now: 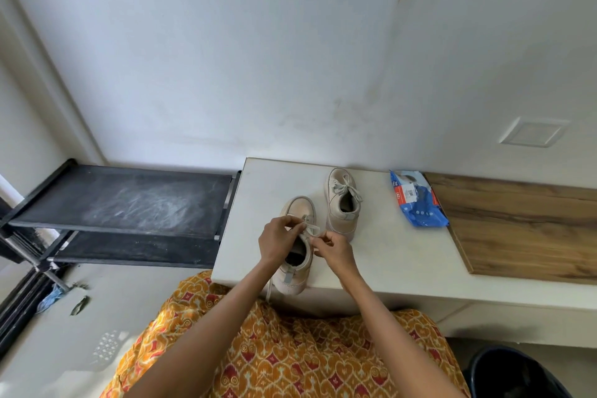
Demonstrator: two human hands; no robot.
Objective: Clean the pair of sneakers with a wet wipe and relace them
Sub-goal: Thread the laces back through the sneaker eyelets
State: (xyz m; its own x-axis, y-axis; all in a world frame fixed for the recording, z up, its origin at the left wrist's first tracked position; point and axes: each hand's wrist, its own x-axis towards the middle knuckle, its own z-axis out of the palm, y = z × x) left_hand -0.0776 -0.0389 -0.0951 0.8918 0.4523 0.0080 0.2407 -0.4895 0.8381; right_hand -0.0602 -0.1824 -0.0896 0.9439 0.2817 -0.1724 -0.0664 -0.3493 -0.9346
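Hands, left [278,237] and right [332,249], both pinching lace [310,230] over near sneaker [295,247] at frame centre; far sneaker [342,200] tied, just beyond. Risks: lace slipping from pinch, bow loosening; near sneaker, heel overhanging table [258,191], tipping off.

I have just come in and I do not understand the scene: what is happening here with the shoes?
A person is tying the pale flat lace of the nearer beige sneaker, which stands at the front edge of the white table. The left hand and the right hand each pinch part of the lace. The second beige sneaker, farther back, already has a tied bow. A blue wet wipe packet lies to its right, untouched.
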